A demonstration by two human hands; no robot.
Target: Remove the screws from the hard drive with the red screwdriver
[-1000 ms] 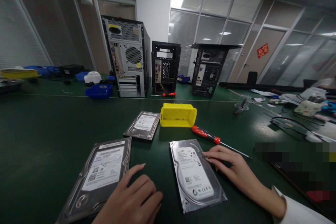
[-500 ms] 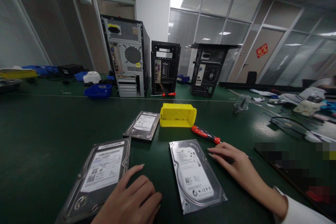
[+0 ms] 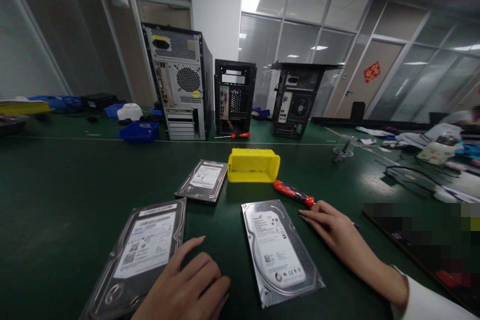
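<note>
My left hand point(image 3: 191, 280) rests low in front, index finger stretched out and the others loosely bent, with nothing seen in it. It overlaps the near edge of a large hard drive point(image 3: 146, 245) with a white label. Right of it, a silver hard drive point(image 3: 279, 252) lies label up between my hands. My right hand point(image 3: 337, 235) lies on the table beside that drive, fingers extended and close together, holding nothing visible. It covers part of the shaft of a red and black screwdriver point(image 3: 293, 193). Farther back, another hard drive point(image 3: 204, 180) lies near a yellow bin point(image 3: 254, 166).
Three computer cases stand at the back: a tall one point(image 3: 178, 80), a small black one point(image 3: 235, 97) and another black one point(image 3: 298, 102). A thin red screwdriver point(image 3: 238, 135) lies before them. A blue bin point(image 3: 138, 131) sits left; a clear cup point(image 3: 344, 149) and cables point(image 3: 407, 176) are right.
The fingers of my right hand have drawn closer together, closing the gap beside the thumb. My left hand and the hard drives stay in place; the view has shifted slightly.
</note>
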